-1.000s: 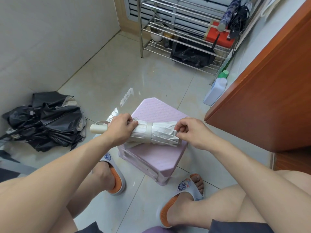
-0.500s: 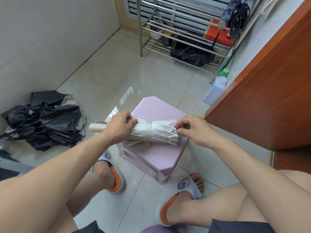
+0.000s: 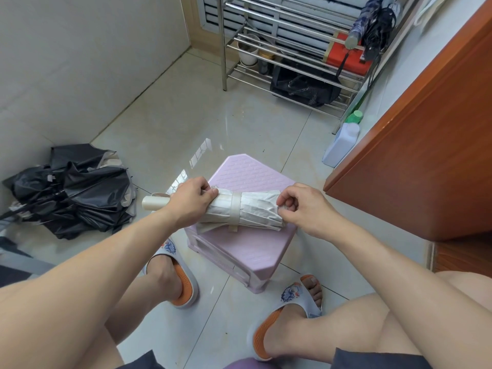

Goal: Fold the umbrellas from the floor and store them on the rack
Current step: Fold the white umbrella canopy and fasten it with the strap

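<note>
A folded cream umbrella (image 3: 250,211) lies across a pink plastic stool (image 3: 247,171), wrapped by its strap. My left hand (image 3: 190,202) grips it near the handle end, whose cream handle sticks out to the left. My right hand (image 3: 303,206) pinches the fabric at the umbrella's tip end. A crumpled black umbrella (image 3: 77,193) lies on the floor by the left wall. The steel rack (image 3: 290,57) stands at the back, with a folded dark umbrella (image 3: 372,25) and a red box on a shelf.
A white bottle with a green cap (image 3: 343,141) stands on the floor beside a brown wooden cabinet (image 3: 426,161) on the right. A black bag (image 3: 303,89) sits on the rack's lowest shelf. My feet in slippers flank the stool.
The umbrella has stayed on the stool in both hands. My right hand has shifted its fingers slightly at the tip end.
</note>
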